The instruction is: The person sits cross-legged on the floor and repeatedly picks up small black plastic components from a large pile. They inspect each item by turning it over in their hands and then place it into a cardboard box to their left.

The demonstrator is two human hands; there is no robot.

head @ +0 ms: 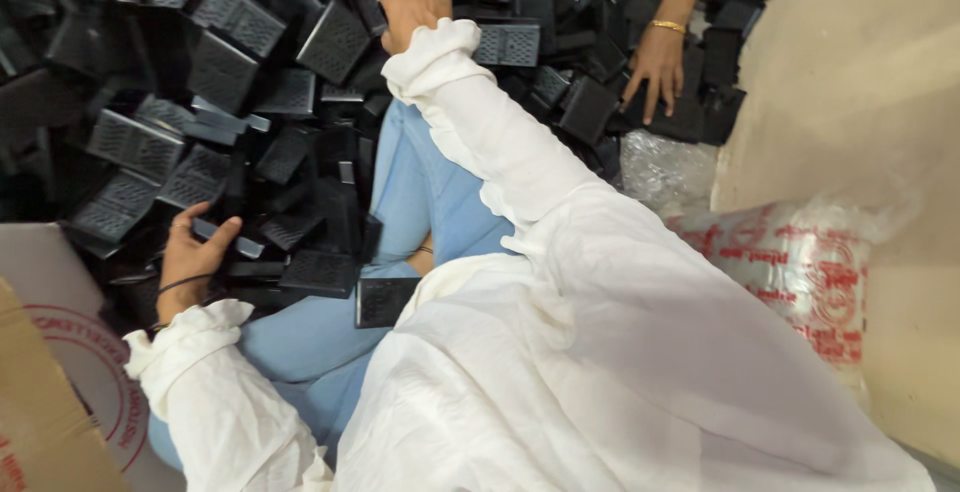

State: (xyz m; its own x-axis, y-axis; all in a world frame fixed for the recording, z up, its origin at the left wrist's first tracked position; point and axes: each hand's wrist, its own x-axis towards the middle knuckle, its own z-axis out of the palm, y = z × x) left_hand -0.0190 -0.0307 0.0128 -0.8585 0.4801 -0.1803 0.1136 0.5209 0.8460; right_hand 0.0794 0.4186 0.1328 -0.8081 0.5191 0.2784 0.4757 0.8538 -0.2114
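Near, left hand (192, 257): rests at the near left edge of the pile, fingers curled around a flat dark strip part (222, 237); the strip's long axis runs left to right, tilted slightly down toward the right.
Beside it: black grille-faced plastic housings (130, 147) lie heaped just left of and beyond this hand, touching one another at mixed angles; one loose black housing (385, 300) sits against the blue-jeaned knee (420, 187).
Near left corner: a cardboard box flap (45, 392) with red print lies below the left sleeve.
Far, right hand (410, 2): stretched out to the far side of the pile, fingers spread wide, holding nothing that I can see; it hovers by a grille housing (505, 44) just to its right.
Nearer hand: the left one is on the strip; the right is well apart from it.
Far right: another person's hand (655, 67), with a gold bangle, presses on the pile.
Right: a clear printed plastic bag (800, 262) lies by the wall.
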